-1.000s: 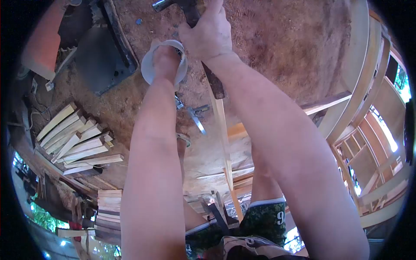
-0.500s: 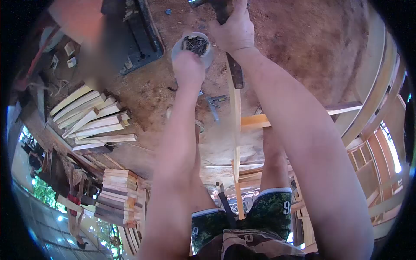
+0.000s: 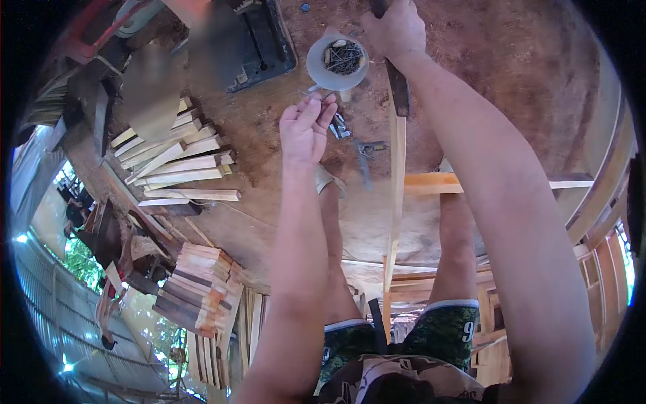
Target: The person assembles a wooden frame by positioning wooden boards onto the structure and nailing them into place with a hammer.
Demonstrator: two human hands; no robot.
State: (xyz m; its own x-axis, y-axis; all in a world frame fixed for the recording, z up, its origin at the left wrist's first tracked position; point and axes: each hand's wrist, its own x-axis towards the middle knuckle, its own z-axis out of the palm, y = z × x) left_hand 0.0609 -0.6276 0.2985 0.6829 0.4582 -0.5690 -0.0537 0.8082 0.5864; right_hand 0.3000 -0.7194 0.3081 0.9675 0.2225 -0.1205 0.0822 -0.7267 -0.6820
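My left hand [image 3: 306,131] is closed in a pinch, palm turned up, with thin nails [image 3: 328,96] at its fingertips. Just beyond those fingers stands a whitish plastic container [image 3: 315,67] holding many loose nails [image 3: 343,58]. My right hand [image 3: 397,34] is wrapped around a hammer [image 3: 401,94]; its dark handle end points back toward me, and its head is out of view. Below the handle runs a long narrow wooden strip [image 3: 397,175], crossed by another wooden piece [image 3: 431,183]. Small metal tools [image 3: 367,148] lie near my left wrist.
Cut wood pieces [image 3: 182,165] lie piled at the left, near a dark flat machine base [image 3: 266,64]. A larger stack of wood [image 3: 195,286] stands lower left. Curved wooden framing [image 3: 605,182] rises at the right. My legs are below the arms.
My left hand has come out of the nail container toward me and now pinches nails. The view has shifted, so the scene sits farther right. My right hand still grips the hammer.
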